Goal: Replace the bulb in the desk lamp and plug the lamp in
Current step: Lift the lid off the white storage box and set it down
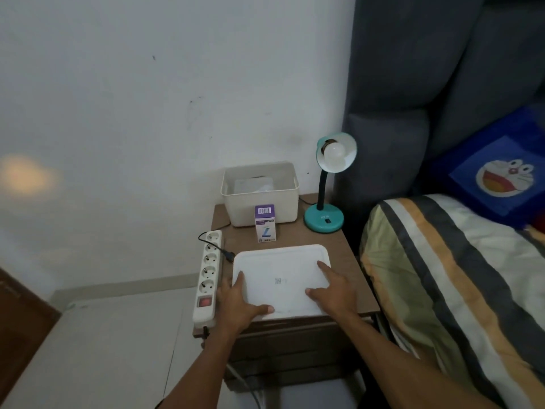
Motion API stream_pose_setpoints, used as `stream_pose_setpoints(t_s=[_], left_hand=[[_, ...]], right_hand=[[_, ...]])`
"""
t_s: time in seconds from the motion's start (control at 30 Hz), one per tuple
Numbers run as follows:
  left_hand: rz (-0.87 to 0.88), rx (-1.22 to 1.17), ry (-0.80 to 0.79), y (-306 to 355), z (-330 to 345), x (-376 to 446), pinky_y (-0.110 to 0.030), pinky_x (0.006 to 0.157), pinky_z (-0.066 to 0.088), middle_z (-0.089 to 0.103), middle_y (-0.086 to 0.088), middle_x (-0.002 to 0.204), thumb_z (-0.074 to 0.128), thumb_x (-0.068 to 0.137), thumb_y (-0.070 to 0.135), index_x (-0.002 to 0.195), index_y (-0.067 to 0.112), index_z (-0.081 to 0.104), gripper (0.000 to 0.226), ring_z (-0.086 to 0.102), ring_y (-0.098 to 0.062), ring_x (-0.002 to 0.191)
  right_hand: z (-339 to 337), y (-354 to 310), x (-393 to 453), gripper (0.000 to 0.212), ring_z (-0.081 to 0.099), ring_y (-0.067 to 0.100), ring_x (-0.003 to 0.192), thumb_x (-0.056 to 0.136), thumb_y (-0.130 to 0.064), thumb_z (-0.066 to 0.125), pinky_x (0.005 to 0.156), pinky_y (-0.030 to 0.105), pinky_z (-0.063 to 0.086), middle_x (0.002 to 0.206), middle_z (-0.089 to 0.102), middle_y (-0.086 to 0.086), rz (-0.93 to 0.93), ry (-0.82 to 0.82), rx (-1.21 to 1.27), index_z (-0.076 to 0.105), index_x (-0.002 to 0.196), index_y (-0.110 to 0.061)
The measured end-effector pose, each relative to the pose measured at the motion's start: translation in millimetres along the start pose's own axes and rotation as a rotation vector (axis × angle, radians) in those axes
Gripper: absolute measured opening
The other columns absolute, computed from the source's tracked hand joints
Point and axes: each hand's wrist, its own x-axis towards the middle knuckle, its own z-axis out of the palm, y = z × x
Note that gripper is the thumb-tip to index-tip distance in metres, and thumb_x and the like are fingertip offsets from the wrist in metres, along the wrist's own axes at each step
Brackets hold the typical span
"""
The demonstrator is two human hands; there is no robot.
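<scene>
Your left hand and right hand are resting flat, fingers relaxed, on a white lid lying on the bedside table. The teal desk lamp, bulb fitted, is standing behind, beside a bulb box, storage bin and power strip.

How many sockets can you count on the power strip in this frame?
5, in one row along the power strip at the table's left edge: sockets at and, with a red switch nearest the camera. None looks occupied.
</scene>
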Motion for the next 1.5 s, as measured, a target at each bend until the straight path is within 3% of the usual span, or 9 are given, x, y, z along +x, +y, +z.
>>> stream_pose_setpoints(t_s=[0.1, 0.2, 0.33, 0.43, 0.63, 0.9, 1.07, 1.27, 1.5], left_hand=[[0.053, -0.076, 0.093, 11, -19, 8, -0.05, 0.124, 0.024, 0.018, -0.008, 0.168, 0.093, 0.062, 0.057, 0.163, 0.015, 0.025, 0.129, 0.016, -0.032, 0.154], [0.084, -0.125, 0.169, 34, -46, 23, -0.049, 0.122, 0.029, 0.027, -0.013, 0.166, 0.095, 0.062, 0.052, 0.159, 0.011, 0.032, 0.123, 0.024, -0.034, 0.152], [0.151, -0.126, 0.234, 63, -89, 64, -0.048, 0.113, 0.043, 0.046, -0.018, 0.148, 0.094, 0.05, 0.063, 0.142, 0.009, 0.05, 0.116, 0.041, -0.039, 0.138], [0.185, -0.135, 0.238, 85, -115, 101, -0.048, 0.113, 0.041, 0.044, -0.018, 0.149, 0.097, 0.059, 0.052, 0.141, 0.008, 0.05, 0.104, 0.037, -0.038, 0.141], [0.174, -0.127, 0.216, 117, -144, 186, -0.046, 0.118, 0.032, 0.036, -0.016, 0.158, 0.096, 0.064, 0.048, 0.153, 0.004, 0.039, 0.114, 0.025, -0.034, 0.15], [0.101, -0.035, 0.166, 124, -137, 262, -0.047, 0.117, 0.032, 0.041, -0.018, 0.156, 0.094, 0.06, 0.06, 0.15, 0.005, 0.044, 0.117, 0.029, -0.037, 0.148], [0.055, 0.002, 0.147, 119, -129, 281, -0.047, 0.117, 0.035, 0.042, -0.019, 0.157, 0.09, 0.068, 0.055, 0.15, 0.003, 0.045, 0.107, 0.032, -0.038, 0.148], [0.033, -0.01, 0.115, 119, -128, 289, -0.047, 0.116, 0.034, 0.042, -0.017, 0.157, 0.091, 0.069, 0.054, 0.151, 0.003, 0.044, 0.107, 0.027, -0.037, 0.15], [0.091, 0.025, 0.074, 113, -128, 287, -0.048, 0.116, 0.032, 0.041, -0.017, 0.157, 0.08, 0.077, 0.064, 0.152, 0.005, 0.041, 0.103, 0.027, -0.037, 0.149]], right_hand=[[-10, -24, 5, 0.087, 0.05, 0.028, 0.124, 0.077, -0.047, 0.077, 0.1, 0.048, 0.048, 0.14, 0.049, 0.007, -0.081, 0.028, 0.028, 0.032, 0.152, -0.04], [-25, -61, 15, 0.086, 0.05, 0.027, 0.126, 0.083, -0.037, 0.077, 0.097, 0.04, 0.047, 0.144, 0.047, 0.01, -0.18, 0.099, 0.056, 0.031, 0.155, -0.025], [-51, -114, 51, 0.086, 0.045, 0.031, 0.13, 0.083, -0.035, 0.079, 0.107, 0.039, 0.039, 0.143, 0.04, 0.015, -0.231, 0.149, 0.059, 0.035, 0.154, -0.015], [-62, -148, 88, 0.086, 0.045, 0.031, 0.131, 0.082, -0.038, 0.079, 0.108, 0.041, 0.039, 0.142, 0.041, 0.014, -0.267, 0.176, 0.064, 0.036, 0.152, -0.013], [-60, -197, 169, 0.089, 0.043, 0.029, 0.134, 0.083, -0.046, 0.074, 0.106, 0.039, 0.041, 0.147, 0.039, 0.013, -0.272, 0.187, 0.039, 0.032, 0.155, -0.014], [-41, -208, 241, 0.089, 0.04, 0.035, 0.136, 0.083, -0.05, 0.071, 0.107, 0.046, 0.042, 0.15, 0.039, 0.017, -0.224, 0.133, -0.062, 0.032, 0.155, -0.013], [-33, -207, 256, 0.083, 0.036, 0.034, 0.136, 0.086, -0.053, 0.064, 0.102, 0.046, 0.041, 0.149, 0.038, 0.014, -0.214, 0.122, -0.19, 0.032, 0.154, -0.018], [-24, -200, 267, 0.074, 0.037, 0.034, 0.132, 0.086, -0.058, 0.061, 0.093, 0.043, 0.043, 0.141, 0.046, 0.015, -0.209, 0.106, -0.207, 0.046, 0.143, -0.013], [-28, -202, 259, 0.076, 0.03, 0.033, 0.136, 0.088, -0.061, 0.059, 0.101, 0.046, 0.039, 0.149, 0.037, 0.013, -0.216, 0.132, -0.323, 0.041, 0.148, -0.018]])
